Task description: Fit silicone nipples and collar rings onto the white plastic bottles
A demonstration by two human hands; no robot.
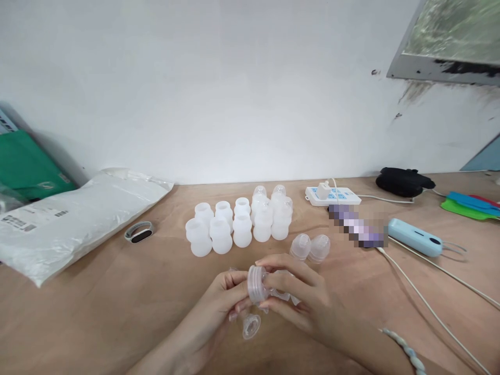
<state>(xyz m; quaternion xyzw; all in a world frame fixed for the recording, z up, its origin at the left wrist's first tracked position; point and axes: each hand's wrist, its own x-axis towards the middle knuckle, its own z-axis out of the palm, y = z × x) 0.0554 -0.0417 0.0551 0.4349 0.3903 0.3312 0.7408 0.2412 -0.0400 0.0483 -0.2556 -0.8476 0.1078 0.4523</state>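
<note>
Both my hands meet low in the middle of the wooden table [117,307]. My right hand [300,299] is closed around a small clear plastic bottle part with a threaded neck [258,284]. My left hand [222,304] pinches the same piece from the left. A clear round cap-like piece [251,326] shows just below my fingers, and I cannot tell whether it rests on the table or is held. Two clear domed caps [310,246] lie just beyond my right hand.
Several white translucent bottles [238,224] stand in rows behind my hands. A white plastic bag [74,219] and a wristband [139,232] lie at left. At right are a power strip [332,195], cables [425,302], a light blue device [414,237] and a black object [402,181].
</note>
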